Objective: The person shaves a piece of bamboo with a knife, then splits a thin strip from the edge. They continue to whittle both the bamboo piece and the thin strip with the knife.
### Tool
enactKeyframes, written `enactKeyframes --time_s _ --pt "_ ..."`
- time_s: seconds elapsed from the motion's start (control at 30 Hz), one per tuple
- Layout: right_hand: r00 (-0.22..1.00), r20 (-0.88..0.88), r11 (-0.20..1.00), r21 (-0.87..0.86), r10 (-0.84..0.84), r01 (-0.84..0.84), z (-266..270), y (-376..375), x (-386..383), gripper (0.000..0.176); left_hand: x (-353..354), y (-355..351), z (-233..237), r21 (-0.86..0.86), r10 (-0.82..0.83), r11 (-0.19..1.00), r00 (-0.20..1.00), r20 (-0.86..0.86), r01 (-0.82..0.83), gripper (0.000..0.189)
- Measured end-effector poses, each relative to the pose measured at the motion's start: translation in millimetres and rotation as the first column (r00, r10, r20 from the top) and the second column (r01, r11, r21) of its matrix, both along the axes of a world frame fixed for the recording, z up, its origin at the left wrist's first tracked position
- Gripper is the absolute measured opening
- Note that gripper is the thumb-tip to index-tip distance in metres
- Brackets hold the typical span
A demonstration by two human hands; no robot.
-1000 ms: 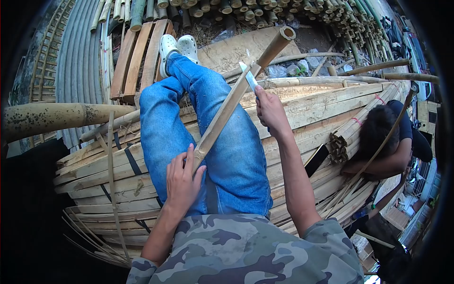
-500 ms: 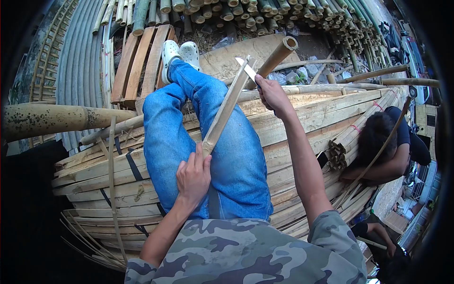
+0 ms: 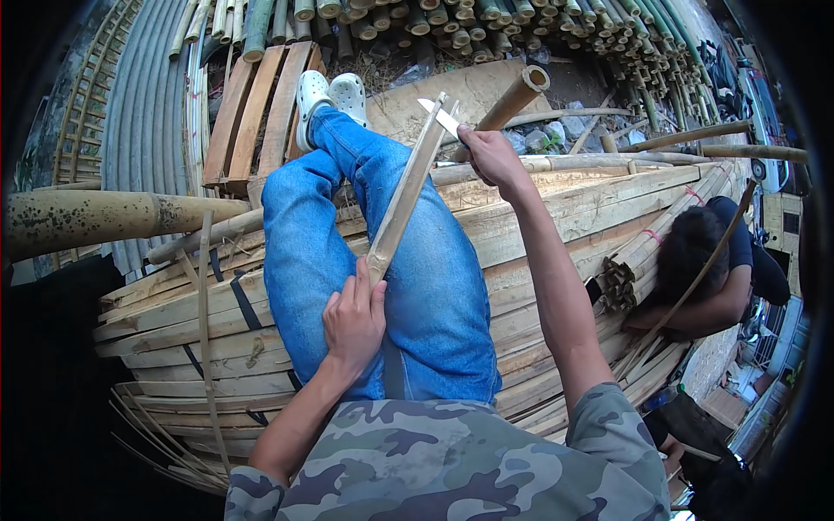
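Bamboo strip (image 3: 407, 193) lies slantwise over the jeans (image 3: 441, 300), its near end gripped by the left hand (image 3: 354, 319). Right of the jeans, the right hand (image 3: 495, 158) holds a knife (image 3: 448, 124) in closed fingers; blade contact is hard to judge. Shaving seems in hand; another stroke probably needs steady support.

Faded blue denim jeans (image 3: 434, 282). Above jeans: short-sleeved camouflage shirt (image 3: 452, 460), grey-green with dark purplish patches. Below jeans: white clogs (image 3: 349, 95), rounded toes, vent holes.
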State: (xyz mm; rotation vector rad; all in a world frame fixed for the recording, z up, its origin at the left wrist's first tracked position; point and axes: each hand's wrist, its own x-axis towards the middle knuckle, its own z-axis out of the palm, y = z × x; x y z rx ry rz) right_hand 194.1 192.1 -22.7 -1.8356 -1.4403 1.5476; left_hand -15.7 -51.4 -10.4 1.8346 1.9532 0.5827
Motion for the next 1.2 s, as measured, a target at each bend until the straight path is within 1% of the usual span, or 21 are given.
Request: enactKeyframes --time_s 0.03,0.1,0.13,0.17,0.23,0.27,0.3,0.4,0.57,0.63,0.67,0.7,0.77,0.8,0.87,0.9,0.93,0.97,1.07,1.13,1.2 --pt "1.000 -0.001 1.000 0.001 -0.001 0.001 1.0 3.2 -0.3 0.053 0.2 -0.3 0.8 0.001 -0.001 1.000 1.000 -0.001 0.001 0.046" --pt "0.999 -0.013 0.992 0.113 0.053 -0.051 2.8 13.8 -1.5 0.050 1.1 -1.2 2.8 -0.002 -0.057 0.998 0.998 -0.005 0.057 0.045" --pt "0.997 0.034 0.996 0.046 0.068 -0.070 3.9 23.7 -2.1 0.052 1.8 -1.5 3.3 -0.001 -0.063 0.998 0.998 -0.008 0.063 0.045" --pt "0.998 0.029 0.997 0.050 0.061 -0.062 7.4 34.9 0.8 0.052 2.7 -1.0 3.5 -0.004 -0.050 0.999 0.998 -0.030 0.050 0.044" --pt "0.950 0.078 0.947 -0.144 0.302 -0.288 18.3 48.6 7.6 0.053 3.5 -1.7 5.7 -0.011 -0.052 0.999 0.997 -0.060 0.051 0.043" --pt "0.948 0.072 0.947 -0.111 0.311 -0.302 14.6 48.1 8.7 0.053 5.0 -0.5 6.5 0.004 -0.025 1.000 0.998 -0.049 0.025 0.042" --pt "0.946 0.149 0.958 -0.040 0.286 -0.284 17.2 39.9 2.5 0.055 6.9 2.3 5.5 0.024 0.004 1.000 0.999 -0.031 -0.004 0.042" --pt "0.963 -0.019 0.962 -0.048 0.267 -0.268 12.4 31.4 9.7 0.055 7.9 -1.0 2.7 0.029 0.002 1.000 1.000 -0.027 -0.001 0.042" --pt "0.965 -0.082 0.965 -0.058 0.251 -0.256 1.6 34.1 16.4 0.050 4.8 4.4 8.8 0.023 -0.016 1.000 0.998 -0.058 0.017 0.044" --pt "0.927 0.362 0.928 0.302 0.102 -0.220 9.8 30.5 6.0 0.059 6.4 10.2 10.1 -0.002 -0.010 1.000 1.000 -0.024 0.010 0.045" --pt "0.899 0.433 0.956 0.231 0.067 -0.182 18.4 29.4 8.1 0.058 6.6 11.7 14.5 -0.113 0.002 0.994 1.000 0.004 -0.002 0.047" --pt "0.901 0.430 0.956 0.233 0.063 -0.178 18.5 27.6 3.4 0.058 7.5 13.8 14.3 -0.111 -0.001 0.994 1.000 0.002 0.002 0.047" --pt "0.822 0.562 0.910 0.382 -0.093 -0.158 17.8 25.9 -7.6 0.055 8.8 16.6 12.1 -0.133 0.059 0.990 0.987 0.151 -0.039 0.047" --pt "0.824 0.558 0.910 0.385 -0.096 -0.155 16.4 27.7 -12.6 0.055 10.2 19.2 10.5 -0.131 0.057 0.991 0.987 0.147 -0.038 0.047" --pt "0.807 0.590 0.862 0.425 -0.031 -0.277 11.1 35.7 -23.3 0.053 13.8 26.2 7.7 -0.118 0.166 0.983 0.959 0.231 -0.142 0.038" --pt "0.795 0.606 0.830 0.444 0.000 -0.338 7.8 40.8 -27.2 0.053 13.3 31.3 10.3 -0.115 0.170 0.982 0.959 0.228 -0.147 0.038" --pt "0.780 0.624 0.796 0.450 0.046 -0.406 4.7 44.4 -29.6 0.055 12.8 36.1 15.6 -0.213 0.222 0.961 0.949 0.222 -0.175 0.035" --pt "0.781 0.622 0.794 0.448 0.052 -0.410 1.4 45.0 -29.5 0.055 12.6 37.5 18.7 -0.314 0.273 0.928 0.939 0.212 -0.199 0.034" --pt "0.755 0.649 0.763 0.438 0.097 -0.475 -6.0 49.6 -28.3 0.055 14.8 35.3 11.5 -0.320 0.283 0.919 0.951 0.128 -0.231 0.034" --pt "0.705 0.701 0.666 0.478 0.102 -0.572 -9.6 49.9 -24.6 0.055 15.0 36.7 15.1 -0.330 0.272 0.917 0.956 0.111 -0.223 0.035" --pt "0.716 0.692 0.664 0.492 0.095 -0.563 -10.6 42.7 -20.7 0.054 16.9 34.9 15.5 -0.342 0.248 0.918 0.963 0.101 -0.201 0.036"
